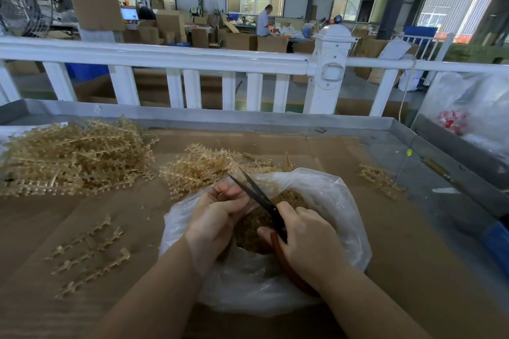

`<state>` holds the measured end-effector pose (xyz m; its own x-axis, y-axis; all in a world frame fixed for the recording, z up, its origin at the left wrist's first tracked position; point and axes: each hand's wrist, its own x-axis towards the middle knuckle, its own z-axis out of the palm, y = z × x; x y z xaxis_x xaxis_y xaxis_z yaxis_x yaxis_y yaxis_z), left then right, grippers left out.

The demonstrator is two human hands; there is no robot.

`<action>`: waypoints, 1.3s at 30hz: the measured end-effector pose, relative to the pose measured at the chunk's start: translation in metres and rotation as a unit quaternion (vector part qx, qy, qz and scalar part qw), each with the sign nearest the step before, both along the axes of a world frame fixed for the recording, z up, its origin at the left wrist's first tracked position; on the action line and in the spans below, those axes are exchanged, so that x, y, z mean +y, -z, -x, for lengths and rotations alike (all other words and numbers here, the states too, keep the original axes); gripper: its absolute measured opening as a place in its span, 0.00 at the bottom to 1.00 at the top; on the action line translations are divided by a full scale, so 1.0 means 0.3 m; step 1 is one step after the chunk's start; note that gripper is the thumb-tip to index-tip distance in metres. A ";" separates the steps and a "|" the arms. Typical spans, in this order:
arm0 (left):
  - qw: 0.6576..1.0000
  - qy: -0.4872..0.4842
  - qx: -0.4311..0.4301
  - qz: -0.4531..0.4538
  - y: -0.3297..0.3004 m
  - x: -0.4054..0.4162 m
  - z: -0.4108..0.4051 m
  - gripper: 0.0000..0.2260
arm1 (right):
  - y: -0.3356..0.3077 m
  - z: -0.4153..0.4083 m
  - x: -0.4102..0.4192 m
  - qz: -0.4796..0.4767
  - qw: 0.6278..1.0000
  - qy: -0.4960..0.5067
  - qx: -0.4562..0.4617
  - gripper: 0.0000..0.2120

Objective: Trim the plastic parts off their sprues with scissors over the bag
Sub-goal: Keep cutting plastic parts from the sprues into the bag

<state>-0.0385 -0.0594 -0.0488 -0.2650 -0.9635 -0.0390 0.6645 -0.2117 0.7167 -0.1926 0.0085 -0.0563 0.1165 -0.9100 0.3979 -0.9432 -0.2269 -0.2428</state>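
Note:
A clear plastic bag [325,195] lies open on the table in front of me, with a heap of small tan trimmed parts [292,198] inside. My left hand [217,215] hovers over the bag's left rim, fingers curled around a thin tan sprue [224,193] that is mostly hidden in the fist. My right hand [305,237] grips the red-orange handles of the scissors [259,195]. Their dark blades are spread apart and point up-left, just beside my left fingers.
A big pile of tan sprues [74,157] sits at the left, a smaller pile [203,165] just behind the bag. Loose sprues [88,253] lie at the near left and a few more sprues [380,180] at the right. The table's raised grey rim [248,118] and a white fence lie beyond.

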 end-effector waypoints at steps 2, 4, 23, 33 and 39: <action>1.000 -0.011 0.007 -0.015 -0.004 0.003 0.006 0.18 | -0.001 -0.002 -0.001 -0.001 1.000 -0.002 0.002 0.19; 0.999 -0.034 -0.005 -0.038 -0.009 0.006 0.012 0.17 | -0.002 -0.003 0.003 0.001 1.000 -0.008 -0.004 0.18; 0.992 -0.022 -0.050 -0.117 -0.032 0.017 0.007 0.16 | -0.018 -0.006 0.008 -0.034 0.999 -0.020 -0.032 0.14; 0.989 -0.061 -0.094 -0.099 -0.031 0.032 0.007 0.17 | -0.008 -0.009 0.004 -0.053 0.998 -0.016 -0.018 0.14; 0.989 -0.073 -0.097 -0.085 -0.023 0.046 0.017 0.16 | -0.003 -0.014 0.007 -0.054 0.998 -0.010 -0.009 0.14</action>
<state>-0.0434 -0.0456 -0.0419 -0.0947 -0.9659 -0.2410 0.5502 -0.2525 0.7960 -0.1883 0.0107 -0.0554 0.1285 -0.9452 0.3000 -0.9343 -0.2169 -0.2830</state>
